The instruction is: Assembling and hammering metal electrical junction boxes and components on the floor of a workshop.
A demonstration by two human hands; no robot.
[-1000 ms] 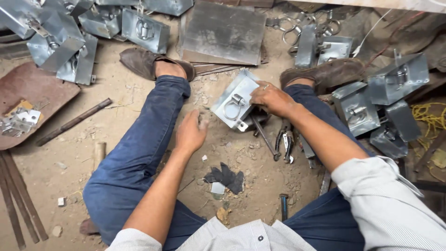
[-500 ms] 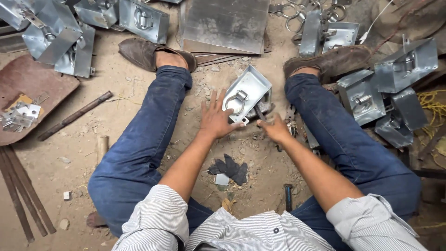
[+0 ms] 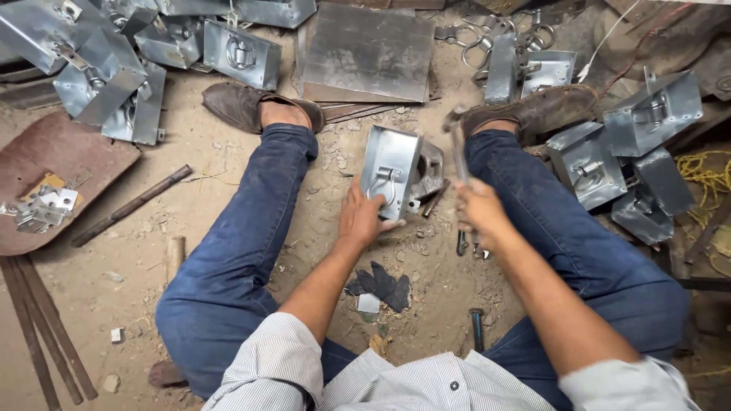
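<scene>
I sit on a dirt floor with my legs spread. Between my knees a shiny folded sheet-metal box [image 3: 390,172] with a ring handle leans on a dark metal block [image 3: 428,172]. My left hand [image 3: 364,219] grips the box's near edge and holds it steady. My right hand [image 3: 477,213] is closed around the handle of a hammer [image 3: 458,146], whose head is raised near my right shoe [image 3: 533,111].
Several similar metal boxes lie at the top left [image 3: 114,80] and at the right [image 3: 632,144]. A flat steel plate [image 3: 365,53] lies ahead. A rusty pan [image 3: 53,183] with small parts, rods [image 3: 131,205] and pliers [image 3: 461,242] lie around.
My left hand has moved up and taken the box's near edge. My right hand has picked up the hammer and raised it. The box now stands more upright on the block.
</scene>
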